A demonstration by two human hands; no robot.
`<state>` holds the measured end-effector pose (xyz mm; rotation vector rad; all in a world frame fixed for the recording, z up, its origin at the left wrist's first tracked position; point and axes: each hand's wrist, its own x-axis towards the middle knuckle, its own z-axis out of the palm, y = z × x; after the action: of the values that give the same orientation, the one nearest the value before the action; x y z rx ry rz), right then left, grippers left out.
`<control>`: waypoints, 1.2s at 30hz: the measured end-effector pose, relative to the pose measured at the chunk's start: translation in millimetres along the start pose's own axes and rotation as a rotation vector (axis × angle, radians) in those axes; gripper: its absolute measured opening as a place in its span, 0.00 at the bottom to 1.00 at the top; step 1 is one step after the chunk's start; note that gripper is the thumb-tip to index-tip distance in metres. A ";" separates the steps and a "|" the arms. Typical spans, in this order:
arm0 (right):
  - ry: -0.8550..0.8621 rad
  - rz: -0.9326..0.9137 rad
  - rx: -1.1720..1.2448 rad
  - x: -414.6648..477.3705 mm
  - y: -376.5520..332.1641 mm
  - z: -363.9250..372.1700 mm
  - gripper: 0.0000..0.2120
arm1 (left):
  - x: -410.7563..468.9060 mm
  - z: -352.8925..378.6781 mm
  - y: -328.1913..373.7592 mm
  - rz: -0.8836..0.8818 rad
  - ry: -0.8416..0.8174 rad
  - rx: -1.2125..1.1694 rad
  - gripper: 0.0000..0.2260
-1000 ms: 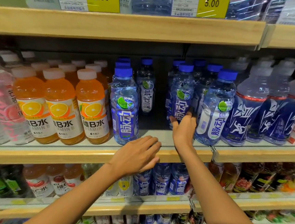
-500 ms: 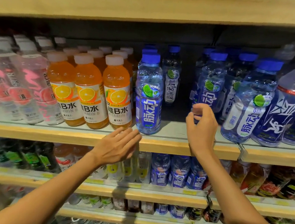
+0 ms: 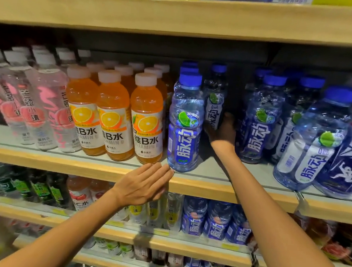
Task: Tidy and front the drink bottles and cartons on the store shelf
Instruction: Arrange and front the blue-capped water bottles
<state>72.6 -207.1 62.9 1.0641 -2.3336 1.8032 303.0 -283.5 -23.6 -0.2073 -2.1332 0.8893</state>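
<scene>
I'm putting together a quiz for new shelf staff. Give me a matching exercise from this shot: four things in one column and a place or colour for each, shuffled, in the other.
Column A
1. left hand
2. right hand
3. orange bottles
4. front lime-label bottle

Column B
a. pale caps
b. deep in the shadowed gap between blue-capped rows
c. blue cap, right beside the orange drinks
d. fingers straight, at the shelf edge

Pairs: 1-d, 2-b, 3-a, 4-c
</scene>
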 end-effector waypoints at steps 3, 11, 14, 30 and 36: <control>-0.015 0.032 0.089 14.5 3.6 8.4 0.33 | -1.5 2.7 -0.2 0.003 0.008 0.022 0.17; -0.051 -0.013 0.195 25.2 16.3 17.4 0.25 | -2.1 3.6 0.0 0.006 -0.002 0.038 0.17; 0.024 -0.024 0.171 20.1 15.6 15.9 0.29 | -2.3 4.5 0.2 0.002 0.000 0.030 0.17; 0.054 -0.146 0.098 -91.1 -7.1 -49.4 0.21 | 10.3 -14.0 5.0 -0.160 -0.124 -0.112 0.17; -0.105 -0.166 0.227 -132.5 -22.2 -88.1 0.22 | 40.7 -44.7 6.7 -0.370 -0.208 -0.320 0.13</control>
<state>151.8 -67.5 59.4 1.3667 -2.0548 2.0287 307.5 -238.0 16.4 0.1248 -2.3959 0.3657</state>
